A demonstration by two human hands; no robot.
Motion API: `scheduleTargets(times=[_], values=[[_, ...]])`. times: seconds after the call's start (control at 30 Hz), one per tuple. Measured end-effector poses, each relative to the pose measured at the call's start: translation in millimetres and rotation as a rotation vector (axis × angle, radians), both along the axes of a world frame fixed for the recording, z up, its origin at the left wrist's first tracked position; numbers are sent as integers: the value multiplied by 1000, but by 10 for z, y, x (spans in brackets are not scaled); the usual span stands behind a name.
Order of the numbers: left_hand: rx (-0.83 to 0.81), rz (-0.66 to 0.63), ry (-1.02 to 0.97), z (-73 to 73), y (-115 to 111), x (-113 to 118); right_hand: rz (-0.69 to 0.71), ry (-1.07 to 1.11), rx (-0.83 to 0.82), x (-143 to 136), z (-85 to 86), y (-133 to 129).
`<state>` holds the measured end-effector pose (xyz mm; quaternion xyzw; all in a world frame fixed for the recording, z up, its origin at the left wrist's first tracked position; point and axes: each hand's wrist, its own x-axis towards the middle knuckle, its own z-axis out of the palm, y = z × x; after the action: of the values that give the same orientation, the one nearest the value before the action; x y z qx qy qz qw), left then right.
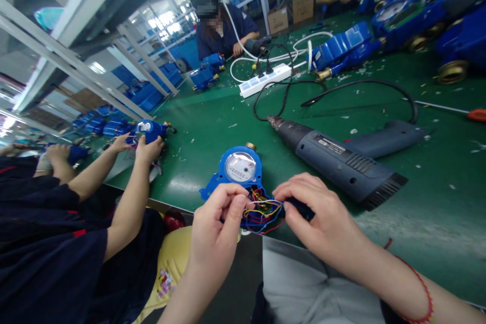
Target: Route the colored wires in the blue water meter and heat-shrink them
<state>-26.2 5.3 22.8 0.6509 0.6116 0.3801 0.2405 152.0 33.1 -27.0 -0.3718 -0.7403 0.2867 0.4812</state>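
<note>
While the meter (239,169) lies at the table's (212,121) near edge, the left hand (218,223) and right hand (321,217) pinch its wires (264,210); wiring seems underway, and next calls for separating strands carefully.

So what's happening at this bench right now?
A person's left hand and right hand pinch a bundle of coloured wires at the near end of a blue water meter on the green table. A heat gun lies just right of it. To the left, a co-worker's hands handle another meter.
</note>
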Motion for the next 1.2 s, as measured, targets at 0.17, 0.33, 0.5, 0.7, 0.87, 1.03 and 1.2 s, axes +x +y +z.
scheduleTargets(times=[0.17, 0.33, 0.5, 0.7, 0.87, 1.03, 1.2], values=[[-2, -57, 51, -23, -30, -10, 87, -64, 138, -121, 91, 34], [-42, -47, 50, -65, -29, -33, 25, -11, 168, -117, 68, 94], [-82, -23, 35, -76, -26, -30, -148, 12, 29, 62, 71, 151], [-31, -55, 143, -47, -15, 15, 53, -110, 122, -26, 43, 88], [96, -64, 303, -8, -9, 10, -120, -128, 200, 306, 141, 118], [213, -160, 477, -1, 36, 132, -111, -280, 280, 696, 305, 207], [188, -241, 622, 12, 127, 311, 85, -310, 79, 435, 133, 65]])
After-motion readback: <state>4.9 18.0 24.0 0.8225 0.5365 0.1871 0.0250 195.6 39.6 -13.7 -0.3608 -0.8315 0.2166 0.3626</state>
